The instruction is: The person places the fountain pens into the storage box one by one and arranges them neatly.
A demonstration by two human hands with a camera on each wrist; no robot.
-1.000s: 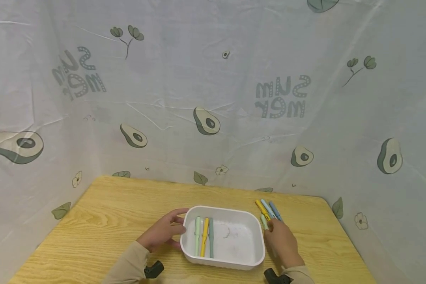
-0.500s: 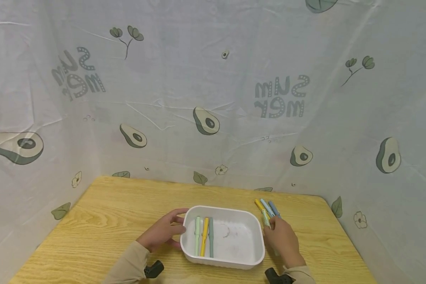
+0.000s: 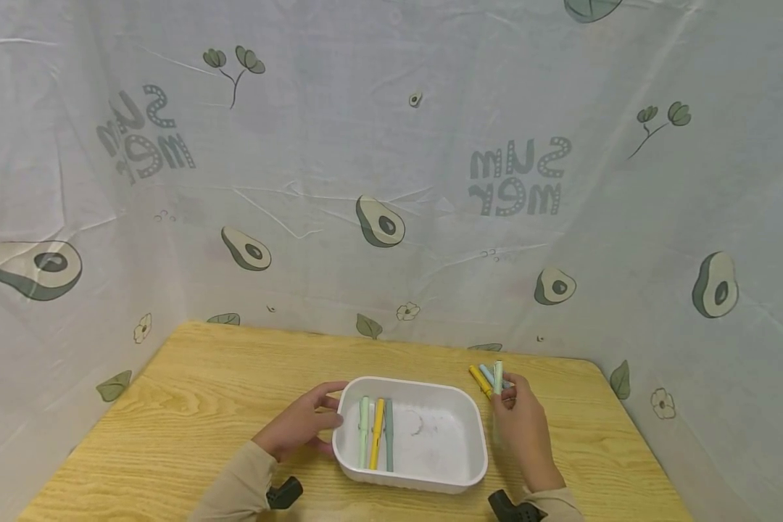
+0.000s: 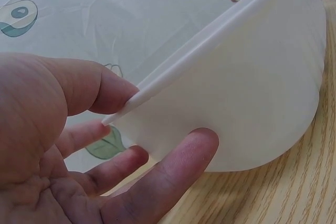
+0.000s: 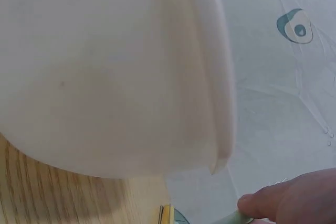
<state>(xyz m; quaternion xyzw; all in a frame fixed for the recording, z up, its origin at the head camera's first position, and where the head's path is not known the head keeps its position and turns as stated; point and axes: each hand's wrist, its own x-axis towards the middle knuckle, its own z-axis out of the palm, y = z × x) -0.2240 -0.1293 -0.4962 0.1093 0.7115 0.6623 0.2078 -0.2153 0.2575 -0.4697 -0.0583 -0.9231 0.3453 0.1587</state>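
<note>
A white tray (image 3: 431,478) stands at the front of the table. Inside, toward its left end, lie a pale green pen (image 3: 363,435), a yellow pen (image 3: 376,435) and a grey-green pen (image 3: 389,435). My left hand (image 3: 300,424) touches the tray's left end, its fingers spread at the rim; in the left wrist view one fingertip (image 4: 123,93) meets the rim. Beyond the right end, my right hand (image 3: 525,428) pinches another pale green pen (image 3: 498,375), tilted upward. Behind it lie a yellow pen (image 3: 479,380) and a light blue pen (image 3: 486,373); a darker blue pen is mostly hidden.
The wooden table (image 3: 248,362) extends to both sides of the tray. A whitish curtain (image 3: 313,283) printed with avocados hangs behind and at the sides. A black camera mount (image 3: 283,493) sits at the left wrist, and another mount (image 3: 512,507) at the right.
My right hand has lifted the pale green pen off the table beside the other pens and tipped it more upright. The left hand and the tray stay in place.
</note>
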